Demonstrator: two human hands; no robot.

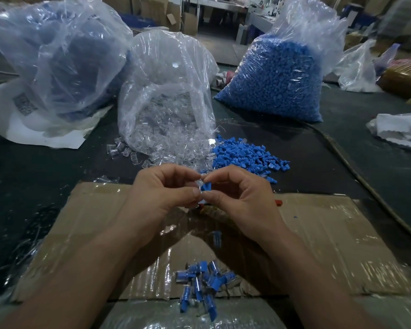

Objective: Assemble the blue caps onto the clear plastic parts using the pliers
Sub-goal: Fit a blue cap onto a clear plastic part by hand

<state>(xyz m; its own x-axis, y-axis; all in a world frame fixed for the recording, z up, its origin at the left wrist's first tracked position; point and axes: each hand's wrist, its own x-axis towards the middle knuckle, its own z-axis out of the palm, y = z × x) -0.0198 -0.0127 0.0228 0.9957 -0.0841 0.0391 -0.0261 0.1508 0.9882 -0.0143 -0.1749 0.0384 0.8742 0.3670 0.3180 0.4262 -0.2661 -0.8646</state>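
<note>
Over the cardboard, left hand and right hand meet fingertip to fingertip. Left pinches a clear part, mostly hidden by fingers; right pinches a blue cap touching it. Pliers lie under the right hand, only a red handle end showing. Behind, on the bench, loose caps sit beside a spilling clear-parts bag. Assembled pieces lie between the forearms, blurred. Far-left bag: contents unclear.
</note>
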